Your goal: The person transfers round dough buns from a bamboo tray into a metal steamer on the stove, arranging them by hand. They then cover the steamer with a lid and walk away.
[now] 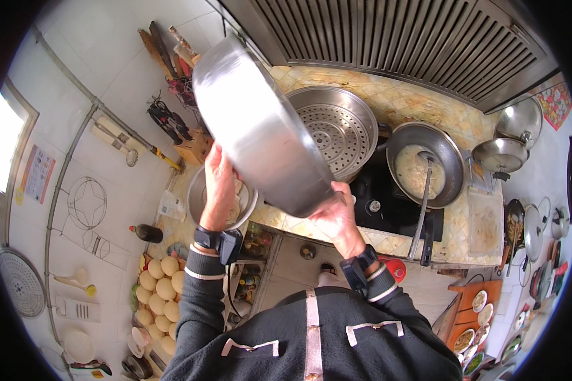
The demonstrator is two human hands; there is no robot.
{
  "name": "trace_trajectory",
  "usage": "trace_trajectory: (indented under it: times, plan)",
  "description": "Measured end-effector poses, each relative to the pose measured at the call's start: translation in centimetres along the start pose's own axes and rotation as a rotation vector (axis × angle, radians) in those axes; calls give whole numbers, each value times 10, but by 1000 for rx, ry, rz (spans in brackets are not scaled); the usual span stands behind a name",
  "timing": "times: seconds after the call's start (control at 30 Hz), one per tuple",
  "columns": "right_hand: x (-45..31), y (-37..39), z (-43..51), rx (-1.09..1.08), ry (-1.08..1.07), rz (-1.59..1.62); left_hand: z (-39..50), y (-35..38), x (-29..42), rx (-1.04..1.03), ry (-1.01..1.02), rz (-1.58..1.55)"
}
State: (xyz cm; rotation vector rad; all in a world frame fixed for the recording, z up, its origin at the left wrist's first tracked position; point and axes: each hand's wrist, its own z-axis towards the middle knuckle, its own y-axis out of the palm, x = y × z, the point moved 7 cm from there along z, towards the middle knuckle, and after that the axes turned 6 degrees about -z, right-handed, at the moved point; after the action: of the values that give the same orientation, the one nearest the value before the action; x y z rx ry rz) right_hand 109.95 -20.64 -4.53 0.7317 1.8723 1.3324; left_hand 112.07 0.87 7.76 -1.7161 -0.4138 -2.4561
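A large round stainless-steel vessel [262,128], a pot or steamer tier, is held tilted in the air over the counter. My left hand [219,174] grips its near left side, and my right hand [337,212] has hold of its lower right edge. Its inside faces away from me. Behind it, partly covered, stands a steel steamer [345,143] with a perforated base. Below my left wrist is a steel basin [195,195] with pale food in it, partly hidden by that hand.
Right of the steamer, a wok [453,171] holds whitish soup and a ladle [424,205], its handle jutting past the counter edge. A black hob [374,216] lies beneath. A range hood [386,43] overhangs the back. A knife block [190,148] and round pale buns [164,289] are at left.
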Motion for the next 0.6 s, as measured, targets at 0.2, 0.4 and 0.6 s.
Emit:
trace_trajectory:
  times: [0.2, 0.4, 0.6]
  plan:
    - [13, 3, 41, -247, 216, 386, 59, 64, 38, -164, 69, 436]
    - [12, -6, 34, -307, 189, 186, 102, 118, 30, -288, 347, 1027]
    - [8, -45, 15, 120, 221, 65, 127, 166, -6, -488, 445, 1355]
